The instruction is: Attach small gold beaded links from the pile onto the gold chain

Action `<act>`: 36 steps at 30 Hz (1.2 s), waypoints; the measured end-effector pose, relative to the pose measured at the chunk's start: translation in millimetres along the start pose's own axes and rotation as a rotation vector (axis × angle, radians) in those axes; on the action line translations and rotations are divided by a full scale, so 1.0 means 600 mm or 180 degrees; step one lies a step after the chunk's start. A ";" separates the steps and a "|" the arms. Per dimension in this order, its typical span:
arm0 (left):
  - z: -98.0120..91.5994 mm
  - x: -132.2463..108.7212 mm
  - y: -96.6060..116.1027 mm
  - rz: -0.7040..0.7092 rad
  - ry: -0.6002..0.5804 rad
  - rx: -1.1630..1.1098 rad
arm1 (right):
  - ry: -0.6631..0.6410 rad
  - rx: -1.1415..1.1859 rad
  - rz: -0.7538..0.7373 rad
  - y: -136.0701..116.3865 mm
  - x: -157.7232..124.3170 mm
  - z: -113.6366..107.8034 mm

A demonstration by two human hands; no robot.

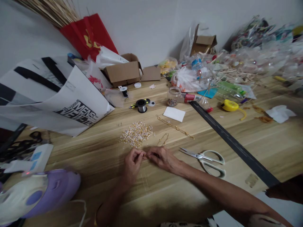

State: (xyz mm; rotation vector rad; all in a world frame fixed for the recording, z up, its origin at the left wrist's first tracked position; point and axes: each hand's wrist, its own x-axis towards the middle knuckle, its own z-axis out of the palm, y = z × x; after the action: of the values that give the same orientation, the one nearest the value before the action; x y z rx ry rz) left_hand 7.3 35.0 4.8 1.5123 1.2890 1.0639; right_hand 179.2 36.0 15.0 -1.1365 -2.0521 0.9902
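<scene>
My left hand [133, 162] and my right hand [163, 158] meet fingertip to fingertip just in front of a pile of gold and clear beads [137, 133]. Both are closed in a pinch. Something tiny and dark shows between the fingertips, too small to name. A fine pale strand [144, 181] hangs below them over the table. Just beyond my right hand lies a short gold beaded chain [163, 138], with a longer gold beaded chain [176, 127] further back. Scissors [205, 160] with pale handles rest beside my right forearm, blades slightly apart.
Behind the beads stand a wire spool [142, 106], a black thread spool [123, 91] and a jar of beads [173, 97]. A white card [174, 114] and yellow tape measure [230, 106] lie right. A paper bag [71, 104] and purple appliance [52, 192] flank the left.
</scene>
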 end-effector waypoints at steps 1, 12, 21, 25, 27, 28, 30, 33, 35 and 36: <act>0.000 0.001 0.000 0.0032 -0.0003 0.0023 | -0.0023 -0.0107 0.0014 -0.002 -0.001 -0.001; -0.006 0.002 -0.012 0.0578 -0.0164 0.0835 | -0.0050 -0.0762 -0.0164 -0.002 -0.003 0.006; -0.008 0.003 -0.013 0.0868 -0.0346 0.1322 | -0.0326 -0.0857 -0.0278 -0.002 -0.002 -0.005; -0.007 0.002 -0.016 0.0764 -0.0336 0.1295 | -0.0363 -0.0789 -0.0238 -0.003 -0.001 -0.009; -0.007 0.003 -0.019 0.0664 -0.0304 0.1198 | -0.0331 -0.0733 -0.0161 -0.003 0.000 -0.009; -0.007 0.003 -0.020 0.0588 -0.0285 0.1117 | -0.0307 -0.0678 -0.0112 -0.002 0.000 -0.009; -0.008 0.005 -0.020 0.0416 -0.0240 0.0855 | -0.0251 -0.0508 -0.0012 0.001 0.001 -0.008; -0.009 0.008 -0.014 0.0132 -0.0275 0.0318 | -0.0156 -0.0259 0.0094 0.004 0.002 -0.007; -0.009 0.008 -0.008 -0.0087 -0.0330 0.0022 | -0.0105 -0.0182 0.0143 0.005 0.003 -0.008; -0.008 0.008 -0.005 -0.0204 -0.0344 -0.0061 | -0.0088 -0.0154 0.0169 0.005 0.003 -0.008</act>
State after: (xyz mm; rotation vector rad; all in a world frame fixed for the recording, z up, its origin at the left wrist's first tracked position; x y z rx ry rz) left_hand 2.2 40.2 3.4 1.4839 1.2406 0.9384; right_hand 183.5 40.1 15.6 -1.2141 -2.0878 0.9919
